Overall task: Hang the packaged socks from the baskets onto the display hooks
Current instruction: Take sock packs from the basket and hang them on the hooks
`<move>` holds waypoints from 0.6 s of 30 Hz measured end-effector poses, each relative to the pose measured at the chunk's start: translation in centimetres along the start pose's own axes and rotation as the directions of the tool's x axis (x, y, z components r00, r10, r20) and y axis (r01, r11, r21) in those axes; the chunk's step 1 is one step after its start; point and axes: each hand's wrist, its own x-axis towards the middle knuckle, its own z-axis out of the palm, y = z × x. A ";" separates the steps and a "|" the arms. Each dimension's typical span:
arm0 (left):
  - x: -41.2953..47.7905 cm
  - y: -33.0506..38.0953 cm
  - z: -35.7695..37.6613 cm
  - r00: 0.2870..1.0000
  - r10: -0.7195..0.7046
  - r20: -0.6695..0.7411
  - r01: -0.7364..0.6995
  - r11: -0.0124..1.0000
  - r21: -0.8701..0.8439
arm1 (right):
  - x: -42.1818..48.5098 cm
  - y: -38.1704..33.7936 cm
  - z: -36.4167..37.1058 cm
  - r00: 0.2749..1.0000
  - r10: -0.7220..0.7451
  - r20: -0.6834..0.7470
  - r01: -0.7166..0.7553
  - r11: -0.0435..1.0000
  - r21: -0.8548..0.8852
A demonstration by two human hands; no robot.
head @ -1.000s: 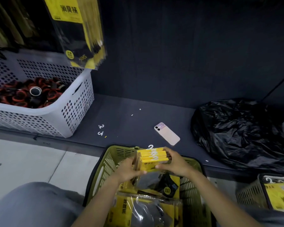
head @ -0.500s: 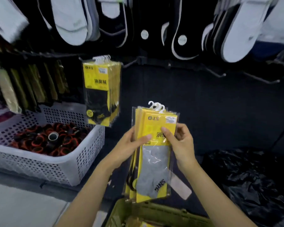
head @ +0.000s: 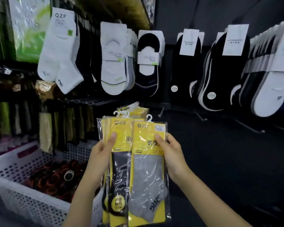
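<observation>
Since half a second ago the packs have risen from one tight stack into two: the right hand has drawn a grey-sock pack off to the right, and the view has tipped up from the green basket to the wall of hanging socks.

That right hand pinches the grey-sock pack at its right edge, thumb on the yellow card front, the other fingers curled behind. The left hand grips the remaining stack of packs at its left edge, thumb pressed on the front of the top pack, which shows a black sock; its other fingers are hidden behind. The two bundles overlap slightly, the grey pack in front. White plastic hangers stand up from the stack and a single one from the grey pack; none is on a hook.

Just behind the stack, more yellow packs hang on a display hook. Bare hooks stick out of the dark panel to the right. At lower left sits a white perforated basket with dark red-rimmed items inside.
</observation>
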 end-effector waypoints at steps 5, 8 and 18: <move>1.3 -0.4 -4.7 0.982 0.058 -0.182 -0.041 0.994 0.098 | 2.8 0.2 2.6 0.999 0.013 -0.040 -0.013 1.000 -0.010; 1.3 -0.8 -6.9 0.950 0.108 -0.294 -0.052 0.980 0.191 | 4.2 0.8 4.1 1.000 0.001 -0.031 -0.004 0.995 -0.095; 1.7 -1.0 -10.4 0.898 0.130 -0.420 -0.029 0.971 0.238 | 7.9 3.2 7.6 0.996 -0.075 -0.056 0.062 0.977 -0.206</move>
